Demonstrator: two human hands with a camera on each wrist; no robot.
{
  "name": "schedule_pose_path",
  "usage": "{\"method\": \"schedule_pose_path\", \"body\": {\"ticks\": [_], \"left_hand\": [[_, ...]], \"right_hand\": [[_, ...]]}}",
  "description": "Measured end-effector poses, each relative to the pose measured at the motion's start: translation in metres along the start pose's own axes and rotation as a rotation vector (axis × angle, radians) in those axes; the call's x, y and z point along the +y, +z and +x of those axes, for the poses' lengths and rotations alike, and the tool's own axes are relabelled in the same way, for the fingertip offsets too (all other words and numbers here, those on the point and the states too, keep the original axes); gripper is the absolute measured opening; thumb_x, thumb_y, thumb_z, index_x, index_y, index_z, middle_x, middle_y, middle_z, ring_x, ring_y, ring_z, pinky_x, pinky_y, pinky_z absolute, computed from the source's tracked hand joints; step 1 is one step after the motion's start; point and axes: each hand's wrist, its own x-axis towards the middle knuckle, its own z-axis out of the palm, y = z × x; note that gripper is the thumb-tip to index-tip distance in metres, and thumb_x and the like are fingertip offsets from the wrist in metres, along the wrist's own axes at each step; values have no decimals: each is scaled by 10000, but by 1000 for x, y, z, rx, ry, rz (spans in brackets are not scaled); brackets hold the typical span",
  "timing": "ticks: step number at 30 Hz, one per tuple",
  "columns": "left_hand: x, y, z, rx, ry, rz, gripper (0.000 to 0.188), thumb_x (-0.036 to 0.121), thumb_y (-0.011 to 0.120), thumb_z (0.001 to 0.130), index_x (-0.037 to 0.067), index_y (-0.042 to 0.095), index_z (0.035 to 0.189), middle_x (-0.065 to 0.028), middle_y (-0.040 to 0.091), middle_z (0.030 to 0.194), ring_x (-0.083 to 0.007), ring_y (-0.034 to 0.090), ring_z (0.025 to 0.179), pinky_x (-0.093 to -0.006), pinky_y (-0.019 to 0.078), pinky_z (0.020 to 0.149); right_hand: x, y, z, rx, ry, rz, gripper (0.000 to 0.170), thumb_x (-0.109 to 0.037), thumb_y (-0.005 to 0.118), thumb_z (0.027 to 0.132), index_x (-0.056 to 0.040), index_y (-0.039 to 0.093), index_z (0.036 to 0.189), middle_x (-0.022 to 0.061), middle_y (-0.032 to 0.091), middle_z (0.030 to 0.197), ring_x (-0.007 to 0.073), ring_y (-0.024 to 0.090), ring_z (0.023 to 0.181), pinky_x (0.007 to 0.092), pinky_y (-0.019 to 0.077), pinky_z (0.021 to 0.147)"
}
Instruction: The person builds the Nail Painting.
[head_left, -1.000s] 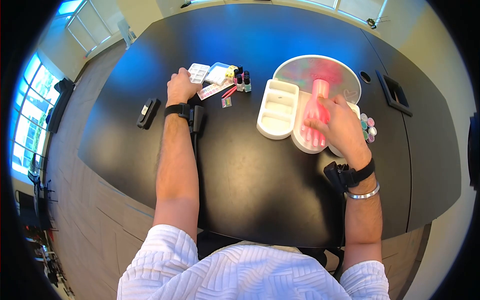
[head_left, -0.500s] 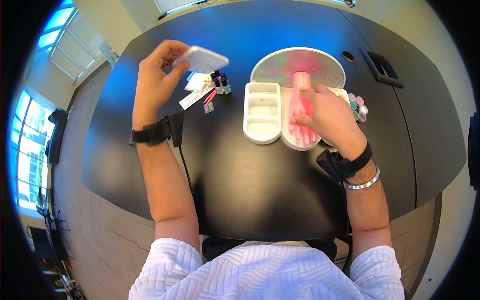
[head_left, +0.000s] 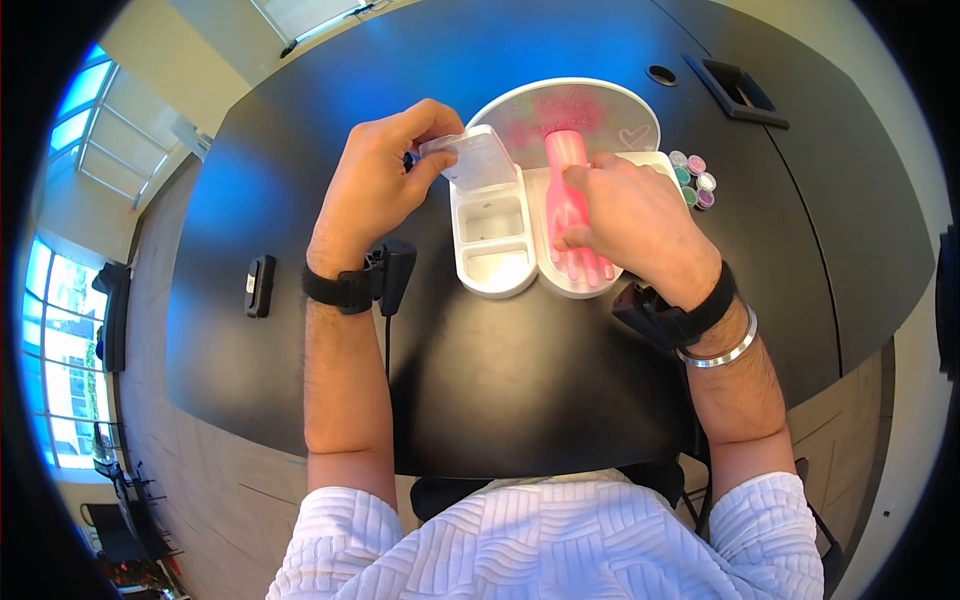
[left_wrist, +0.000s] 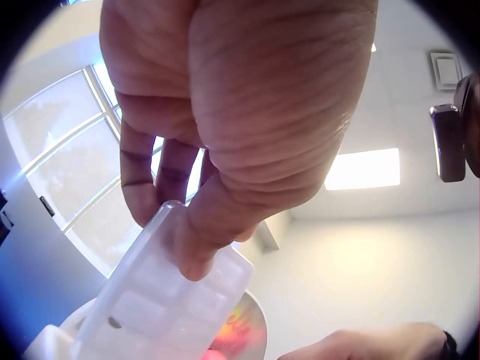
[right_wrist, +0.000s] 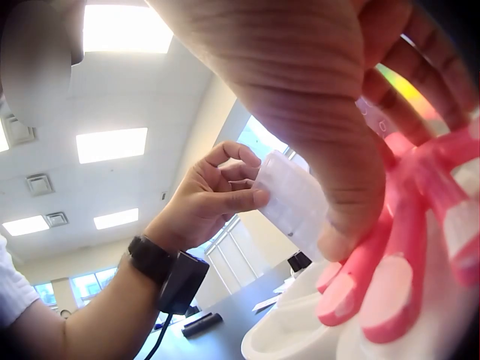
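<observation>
My left hand (head_left: pixel 375 175) pinches a translucent white compartment case (head_left: pixel 480 160) by its edge, thumb on one face. The case (left_wrist: pixel 142 307) is tilted over the back of the left tray section of a white organizer (head_left: pixel 462 262), hiding the rear compartment. In the middle section lies a pink practice hand (head_left: pixel 566 148) with pale nails, its fingers toward me. My right hand (head_left: pixel 645 220) grips the practice hand from the right, and in the right wrist view its thumb lies against the pink fingers (right_wrist: pixel 401 285). A round-topped mirror (head_left: pixel 500 112) stands behind.
Several small colourful jars (head_left: pixel 704 182) sit right of the organizer. A black oblong object (head_left: pixel 259 287) lies on the dark table (head_left: pixel 480 400) at left. A framed opening (head_left: pixel 738 92) and a round hole (head_left: pixel 661 75) are at the back right.
My left hand has lifted the case from the left of the table, raised it and brought it right, over the organizer. My right hand stays on the practice hand. The head view has shifted.
</observation>
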Motion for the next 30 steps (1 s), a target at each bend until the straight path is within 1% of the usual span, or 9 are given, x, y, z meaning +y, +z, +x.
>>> {"method": "schedule_pose_path", "body": {"ticks": [5,7,11,13,17,20,22,26,30], "left_hand": [[-6,10,0,-2,-30,65,237,-28,812,906,13,769,1136,-93,783,983,-217,725,870,-341,594,871],[-14,16,1,5,52,98,263,-22,811,898,74,817,1143,-113,777,1052,-300,753,927,-406,610,850],[-18,23,-1,63,102,188,293,-21,811,898,107,853,1158,-88,744,1093,-293,738,951,-413,612,852],[-19,23,-2,65,126,365,350,-29,791,936,112,838,1253,-83,715,1089,-255,700,964,-387,583,826],[-24,19,-4,41,98,278,347,-43,773,945,101,834,1255,-86,721,1078,-256,702,944,-381,586,830],[-27,4,-3,38,49,159,307,-27,764,944,111,847,1206,-93,747,1078,-279,731,905,-406,608,837],[-33,-12,-6,81,-31,135,294,-25,746,969,93,833,1224,-104,767,1092,-281,744,878,-399,609,832],[-76,-40,-23,138,-172,214,250,22,740,1009,60,821,1242,-97,778,1102,-225,720,879,-334,592,818],[-131,-48,-47,119,-462,411,259,187,795,991,74,821,1222,-130,808,1090,-296,766,943,-400,605,866]], "right_hand": [[0,0,1,-17,2,-9,565,-367,908,827,-17,738,1236,214,736,1095,410,770,986,502,621,851],[0,0,2,-32,3,-23,568,-365,910,825,-16,739,1240,214,738,1095,407,774,990,501,624,856],[-1,0,2,-26,5,-24,576,-369,911,821,-14,741,1241,215,741,1103,405,777,993,499,626,857],[-2,-1,2,-30,9,-15,586,-378,911,816,-15,744,1244,214,745,1117,401,777,1001,499,627,863],[-4,-3,2,-33,16,-21,587,-383,910,813,-15,746,1239,209,746,1121,397,775,1018,501,625,868],[0,1,1,-7,5,-7,575,-378,910,811,-15,749,1226,205,745,1117,396,771,1031,503,622,871],[4,8,1,101,-52,-6,485,-391,914,804,-21,783,1088,200,757,1050,384,794,918,509,635,791],[-3,-1,0,5,-7,-2,569,-371,911,804,-4,750,1208,204,742,1113,402,763,1024,505,619,874],[-4,-3,-2,6,-8,-4,563,-368,911,805,3,752,1198,207,738,1111,407,761,1012,509,614,874]]}}
